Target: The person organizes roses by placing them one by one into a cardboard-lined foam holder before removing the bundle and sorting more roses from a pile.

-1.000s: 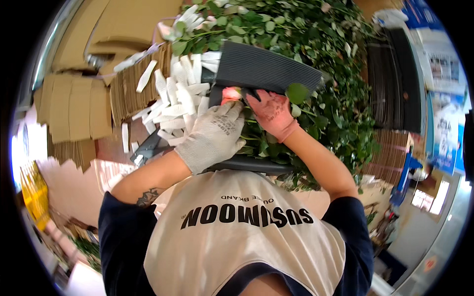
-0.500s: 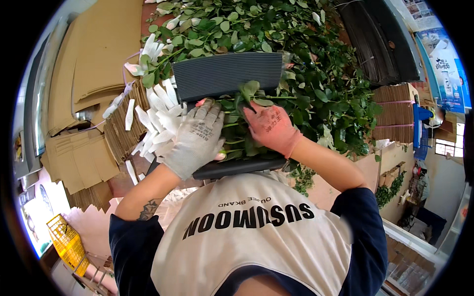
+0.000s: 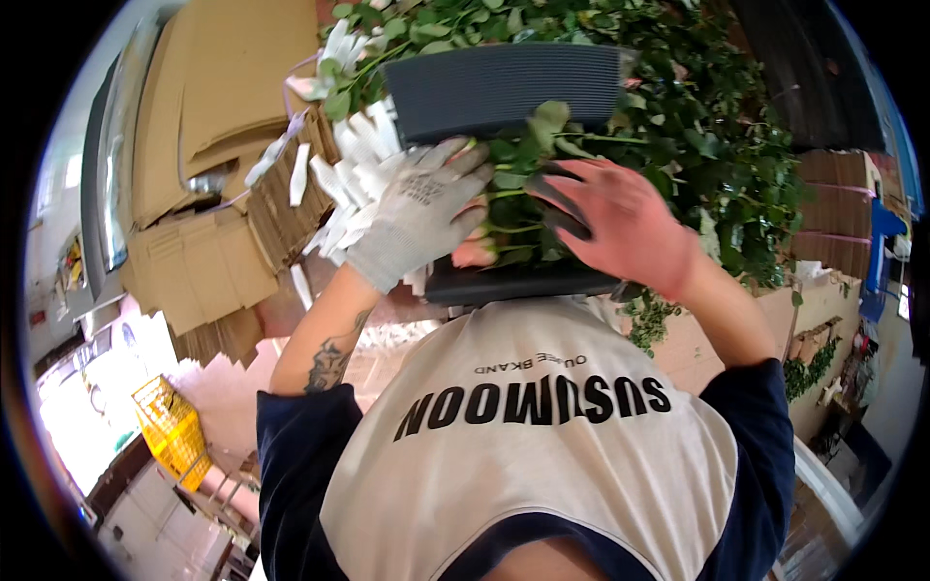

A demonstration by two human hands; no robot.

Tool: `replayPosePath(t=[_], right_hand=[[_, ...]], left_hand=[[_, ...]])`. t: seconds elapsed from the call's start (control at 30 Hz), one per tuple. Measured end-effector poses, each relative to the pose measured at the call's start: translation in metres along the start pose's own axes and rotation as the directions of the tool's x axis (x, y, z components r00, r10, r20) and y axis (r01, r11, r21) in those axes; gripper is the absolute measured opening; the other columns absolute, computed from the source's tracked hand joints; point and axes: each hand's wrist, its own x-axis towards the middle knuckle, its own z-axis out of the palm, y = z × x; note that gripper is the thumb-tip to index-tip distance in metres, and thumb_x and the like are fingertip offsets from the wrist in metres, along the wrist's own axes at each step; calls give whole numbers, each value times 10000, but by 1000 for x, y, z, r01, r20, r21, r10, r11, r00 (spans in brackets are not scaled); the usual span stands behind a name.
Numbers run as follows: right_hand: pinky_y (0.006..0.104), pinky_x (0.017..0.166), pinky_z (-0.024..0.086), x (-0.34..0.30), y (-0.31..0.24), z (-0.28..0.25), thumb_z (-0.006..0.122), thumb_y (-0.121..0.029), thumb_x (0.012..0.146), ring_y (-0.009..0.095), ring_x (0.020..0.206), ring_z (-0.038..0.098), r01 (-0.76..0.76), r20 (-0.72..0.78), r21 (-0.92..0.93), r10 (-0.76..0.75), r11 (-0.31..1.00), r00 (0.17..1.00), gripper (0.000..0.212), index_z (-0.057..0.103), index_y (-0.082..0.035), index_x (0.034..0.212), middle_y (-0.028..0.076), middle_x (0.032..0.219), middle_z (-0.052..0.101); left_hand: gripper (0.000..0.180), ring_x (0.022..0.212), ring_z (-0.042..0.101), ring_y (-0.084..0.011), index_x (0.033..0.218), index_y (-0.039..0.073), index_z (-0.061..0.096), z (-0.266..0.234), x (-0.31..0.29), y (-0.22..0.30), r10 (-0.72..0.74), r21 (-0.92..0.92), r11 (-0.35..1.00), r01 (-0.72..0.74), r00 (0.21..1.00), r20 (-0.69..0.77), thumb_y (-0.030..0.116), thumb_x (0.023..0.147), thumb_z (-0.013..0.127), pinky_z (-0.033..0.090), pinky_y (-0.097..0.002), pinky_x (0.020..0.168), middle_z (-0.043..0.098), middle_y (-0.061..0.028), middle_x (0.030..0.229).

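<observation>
My left hand [image 3: 422, 203], in a grey knit glove, lies over the flower-head end of a bunch of roses. Its fingers are stretched out and the thumb is apart; salmon-pink rose heads [image 3: 474, 251] show below it. Green rose stems [image 3: 516, 230] run rightward between my hands. Over the stems and leaves hovers my right hand [image 3: 625, 221], in a red glove with dark fingertips, its fingers curved and a gap between thumb and fingers. I see nothing held in it. The roses lie between a dark ribbed panel [image 3: 504, 92] and a padded black bar [image 3: 518, 284].
White foam sleeves [image 3: 360, 179] are heaped left of my left hand. Leafy rose stems [image 3: 722, 126] cover the table behind and to the right. Flat cardboard [image 3: 199, 271] is stacked at left, more cardboard [image 3: 838, 213] at right. A yellow crate [image 3: 172, 431] stands lower left.
The whole view has shifted, so the scene sits further right and higher. My right hand has lifted from the stems and its fingers have spread; my left stays at the rose heads.
</observation>
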Motion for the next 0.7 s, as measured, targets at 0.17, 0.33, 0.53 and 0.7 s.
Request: replayPosePath(t=[0.17, 0.33, 0.53, 0.7], right_hand=[[434, 913, 450, -20, -7, -80, 706, -181, 723, 364, 1055, 586, 44, 126, 425, -108, 904, 986, 441, 606, -54, 1133, 185, 1188, 591], [454, 903, 442, -64, -6, -67, 649, -161, 725, 348, 1058, 600, -58, -9, 505, 73, 861, 997, 491, 557, -33, 1190, 178, 1145, 636], [422, 881, 460, -51, -34, -36, 568, -363, 848, 328, 988, 626, -179, -4, 642, 236, 746, 972, 388, 667, -11, 980, 149, 974, 688], [409, 929, 428, -26, -36, -41, 563, -388, 858, 311, 1058, 596, -134, 160, 703, 27, 698, 987, 456, 620, -3, 1095, 177, 1030, 667]], left_hand=[[358, 1041, 617, -311, 1155, 7, 611, -45, -46, -3, -252, -395, 905, 157, 946, -203, 78, 805, 588, 482, -362, 907, 596, -168, 1226], [206, 842, 642, -278, 982, 21, 659, -24, -140, -24, -657, -295, 748, 594, 727, -200, 138, 821, 610, 508, -390, 811, 658, -129, 954], [228, 848, 642, -289, 924, 140, 688, 8, -190, -35, -912, -191, 399, 897, 367, -181, 325, 824, 601, 501, -413, 743, 671, -98, 891], [395, 938, 657, -270, 1049, 86, 684, -3, -241, -84, -906, -146, 161, 976, 88, -414, 384, 791, 659, 499, -389, 844, 683, -137, 988]])
